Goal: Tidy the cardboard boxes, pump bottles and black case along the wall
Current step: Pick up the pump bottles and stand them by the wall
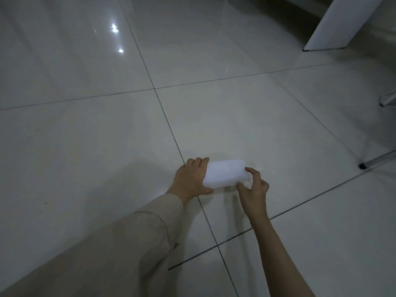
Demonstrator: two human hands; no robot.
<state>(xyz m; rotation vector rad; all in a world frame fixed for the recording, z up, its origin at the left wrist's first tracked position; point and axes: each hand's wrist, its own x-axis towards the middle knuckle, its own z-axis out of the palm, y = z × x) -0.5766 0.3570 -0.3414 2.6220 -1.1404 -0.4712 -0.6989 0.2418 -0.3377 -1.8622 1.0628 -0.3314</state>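
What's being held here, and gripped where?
A white rectangular block, low over the tiled floor. Left hand grips its left end, right hand pinches its right end. What it is cannot be told.

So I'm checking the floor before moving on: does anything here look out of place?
Only the white block, held at its ends by the left hand and right hand low over the tiled floor. No spill or damage shows.

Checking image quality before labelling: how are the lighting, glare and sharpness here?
Head view: dim overall; two bright glare spots on the glossy floor; the white block between the hands is overexposed, its surface detail lost; edges are soft; tile lines bow slightly from the wide-angle lens.
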